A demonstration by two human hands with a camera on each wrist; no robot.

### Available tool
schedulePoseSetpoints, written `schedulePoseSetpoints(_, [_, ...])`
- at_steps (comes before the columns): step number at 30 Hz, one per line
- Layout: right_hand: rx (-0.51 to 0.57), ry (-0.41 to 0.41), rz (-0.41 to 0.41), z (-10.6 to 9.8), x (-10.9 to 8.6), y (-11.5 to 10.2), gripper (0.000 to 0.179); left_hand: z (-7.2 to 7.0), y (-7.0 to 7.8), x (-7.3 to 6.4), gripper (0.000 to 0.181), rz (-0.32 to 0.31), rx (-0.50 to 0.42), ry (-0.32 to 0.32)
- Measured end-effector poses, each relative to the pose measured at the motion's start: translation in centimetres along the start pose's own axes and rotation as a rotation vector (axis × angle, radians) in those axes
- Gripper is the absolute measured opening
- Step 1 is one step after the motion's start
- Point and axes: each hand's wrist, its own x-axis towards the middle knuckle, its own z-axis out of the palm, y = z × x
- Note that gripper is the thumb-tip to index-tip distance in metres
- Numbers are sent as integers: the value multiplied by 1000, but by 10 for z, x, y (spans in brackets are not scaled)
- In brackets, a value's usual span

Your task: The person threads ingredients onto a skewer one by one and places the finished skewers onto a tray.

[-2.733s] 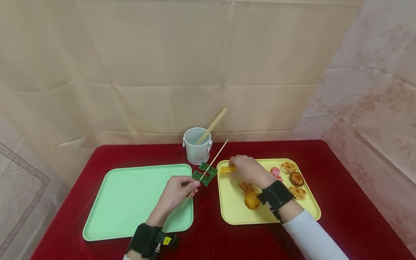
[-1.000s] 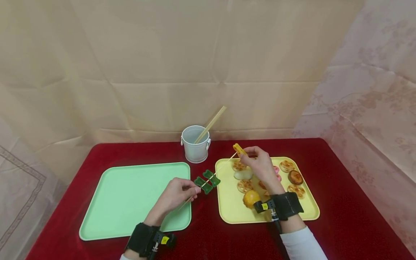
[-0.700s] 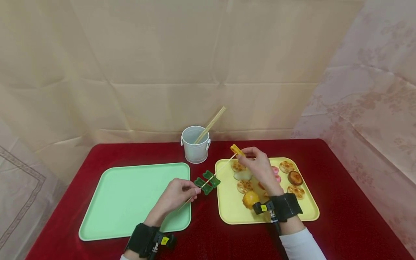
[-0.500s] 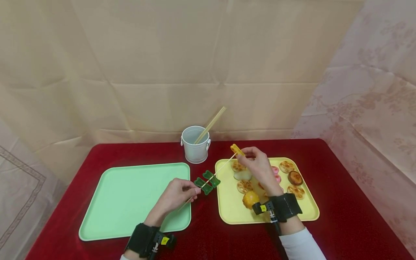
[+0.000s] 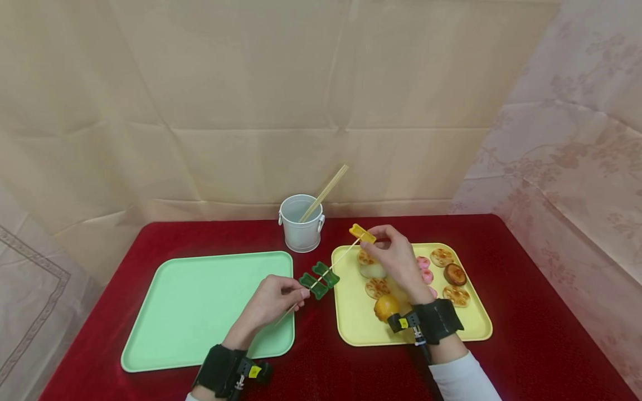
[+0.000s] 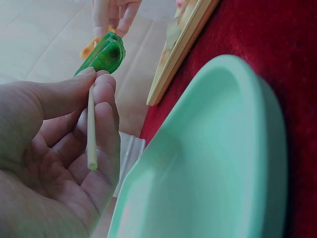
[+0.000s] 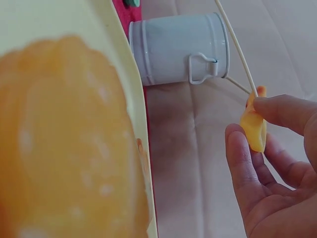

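Observation:
In the head view my left hand (image 5: 275, 301) pinches a thin wooden skewer (image 5: 347, 252) near its lower end, between thumb and fingers. Two green pepper-like pieces (image 5: 314, 286) are threaded on it, just beyond the fingertips. The skewer slants up to the right, over the gap between the trays. My right hand (image 5: 396, 257) pinches a yellow pepper-like piece (image 5: 362, 234) at the skewer's tip. In the right wrist view the tip meets the yellow piece (image 7: 254, 128) beside the thumb. The skewer's blunt end (image 6: 92, 161) points back across the palm in the left wrist view.
A pale green tray (image 5: 200, 312) lies to the left. The yellow tray (image 5: 358, 334) at right holds toy foods: browned slices (image 5: 377, 288), an orange ball (image 5: 386, 308), pink pieces (image 5: 426, 275) and a brown mushroom-like cap (image 5: 455, 274). A white bucket (image 5: 303, 236) with skewers (image 5: 326, 192) stands behind.
My right hand has lifted the yellow piece off the yellow tray to the skewer's tip. Over the last half second it has shifted slightly left. My left hand has barely moved.

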Motion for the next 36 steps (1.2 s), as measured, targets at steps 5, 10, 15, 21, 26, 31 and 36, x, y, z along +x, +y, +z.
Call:
schedulePoseSetpoints(5, [-41, 30, -42, 3, -2, -3, 39, 0, 0, 0, 15, 3, -12, 2])
schedulePoseSetpoints(10, [-49, 57, -53, 5, -2, -3, 39, 1, 0, 0, 15, 9, -5, 0])
schedulePoseSetpoints(15, [-55, 66, -80, 5, -3, -4, 39, 1, 1, 0, 15, -2, 9, 0])
schedulePoseSetpoints(21, [-64, 70, -139, 6, -6, -8, 37, 0, 1, -1, 16, 1, 7, 1])
schedulePoseSetpoints(26, [-93, 65, -175, 9, -6, -12, 35, 0, 2, -1, 15, 3, -4, 14])
schedulePoseSetpoints(31, [-115, 51, -194, 14, -9, -13, 36, 1, 2, 0, 15, -22, -46, 27])
schedulePoseSetpoints(36, [-89, 25, -176, 18, -13, -15, 36, 4, 2, 0, 18, -15, -110, 28])
